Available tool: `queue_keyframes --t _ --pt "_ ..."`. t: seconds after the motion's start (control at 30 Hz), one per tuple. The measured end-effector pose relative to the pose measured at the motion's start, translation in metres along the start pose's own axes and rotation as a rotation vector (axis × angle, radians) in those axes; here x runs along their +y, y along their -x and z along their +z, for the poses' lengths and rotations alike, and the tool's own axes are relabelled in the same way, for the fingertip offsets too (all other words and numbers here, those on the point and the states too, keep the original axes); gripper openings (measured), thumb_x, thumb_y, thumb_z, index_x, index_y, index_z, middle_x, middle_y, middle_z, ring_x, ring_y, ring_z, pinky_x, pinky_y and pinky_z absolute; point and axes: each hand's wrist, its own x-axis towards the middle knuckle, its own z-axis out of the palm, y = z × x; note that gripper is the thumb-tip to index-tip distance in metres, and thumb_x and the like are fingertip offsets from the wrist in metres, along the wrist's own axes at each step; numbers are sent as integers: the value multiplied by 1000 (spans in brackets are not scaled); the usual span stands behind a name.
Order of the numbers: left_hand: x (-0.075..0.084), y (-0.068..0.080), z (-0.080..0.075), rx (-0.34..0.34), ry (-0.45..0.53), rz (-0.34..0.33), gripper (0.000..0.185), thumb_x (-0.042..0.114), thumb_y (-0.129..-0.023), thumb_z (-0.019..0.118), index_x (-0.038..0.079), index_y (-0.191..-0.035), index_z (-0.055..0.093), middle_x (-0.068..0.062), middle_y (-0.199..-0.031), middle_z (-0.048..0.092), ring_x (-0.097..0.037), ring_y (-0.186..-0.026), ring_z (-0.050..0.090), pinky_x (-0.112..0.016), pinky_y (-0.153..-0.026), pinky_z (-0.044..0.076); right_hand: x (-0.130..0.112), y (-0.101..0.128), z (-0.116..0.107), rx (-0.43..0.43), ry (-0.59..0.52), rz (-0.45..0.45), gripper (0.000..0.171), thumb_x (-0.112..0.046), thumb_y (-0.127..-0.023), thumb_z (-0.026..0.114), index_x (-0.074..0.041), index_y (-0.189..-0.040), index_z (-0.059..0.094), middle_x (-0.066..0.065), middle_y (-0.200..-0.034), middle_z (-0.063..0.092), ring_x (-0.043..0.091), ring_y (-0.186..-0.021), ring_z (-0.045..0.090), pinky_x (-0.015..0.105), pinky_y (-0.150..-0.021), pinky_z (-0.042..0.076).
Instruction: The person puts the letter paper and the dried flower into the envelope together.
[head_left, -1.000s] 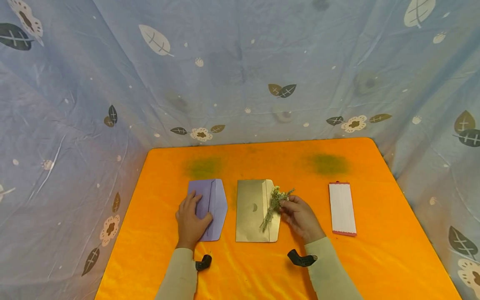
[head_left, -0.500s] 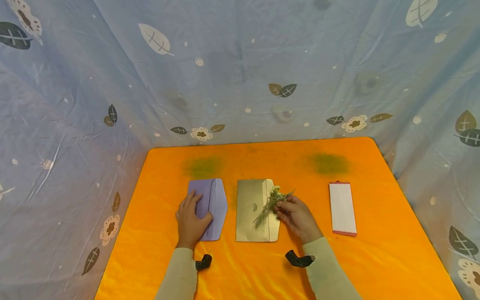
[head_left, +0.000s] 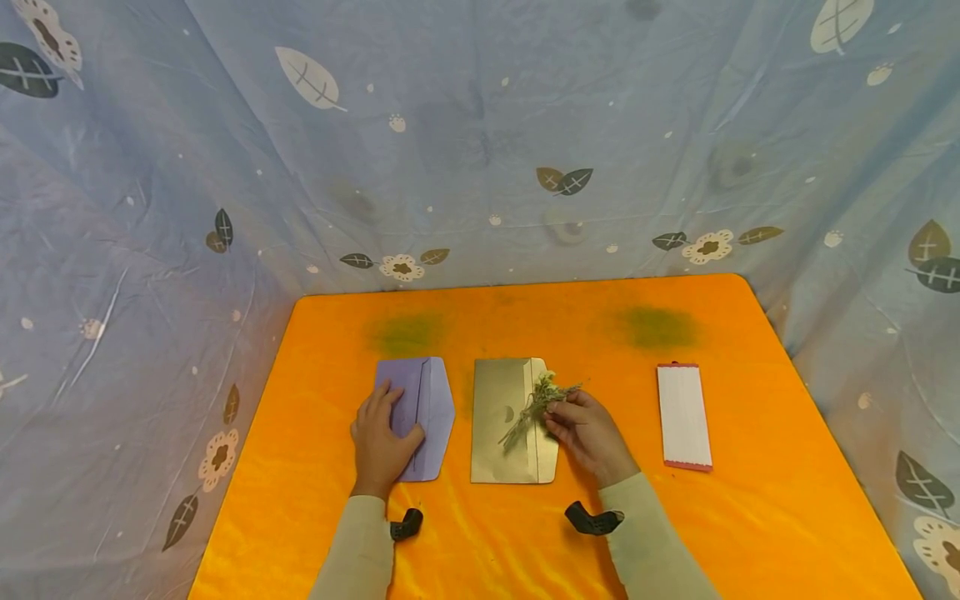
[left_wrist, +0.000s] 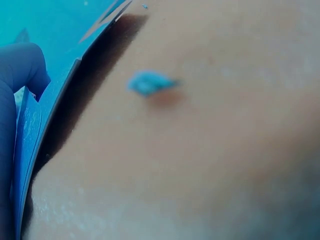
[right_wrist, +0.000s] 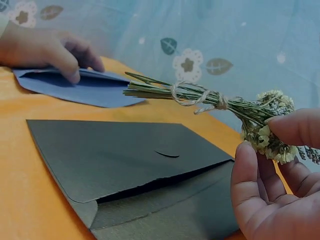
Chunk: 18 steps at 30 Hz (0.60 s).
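Note:
My right hand [head_left: 588, 435] pinches a small bunch of dried flowers [right_wrist: 270, 120] between thumb and fingers by the pale yellow blooms. Twine [right_wrist: 222, 101] binds its stems, which point left over the gold envelope [head_left: 498, 425]. This envelope lies with its flap unfolded to the right, and in the right wrist view its mouth gapes a little. My left hand [head_left: 384, 442] grips the purple envelope [head_left: 438, 417], the thumb bent at its mouth and the other fingers spread over its body. In the left wrist view, a bent finger [left_wrist: 30, 62] shows at the envelope's edge.
To the right, a white panel with red ends [head_left: 685, 417] lies on the orange cloth [head_left: 780, 517] covering the table. Patterned blue curtains [head_left: 465, 125] hang behind and at both sides.
My right hand has moved slightly left with the dried flowers. Their stems have swung from pointing down to pointing lower left, farther over the gold envelope. The left hand stays in place.

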Motion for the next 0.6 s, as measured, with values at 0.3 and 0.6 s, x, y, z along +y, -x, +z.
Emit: queue_keyframes --t 0.3,0.6 --pt "1 0 -2 -17 3 -16 66 24 -82 79 7 -145 67 -14 -165 48 -42 -150 38 -70 -113 24 2 2 13 9 -11 -3 16 7 -106 57 -3 -105 45 12 -99 62 22 -89 71 31 -84 60" --pt "1 0 -2 -20 9 -19 68 23 -81 80 7 -146 66 -13 -166 47 -42 -151 38 -69 -114 23 7 1 19 38 -26 -3 19 9 -105 58 -4 -104 43 11 -98 61 22 -90 72 32 -83 60"
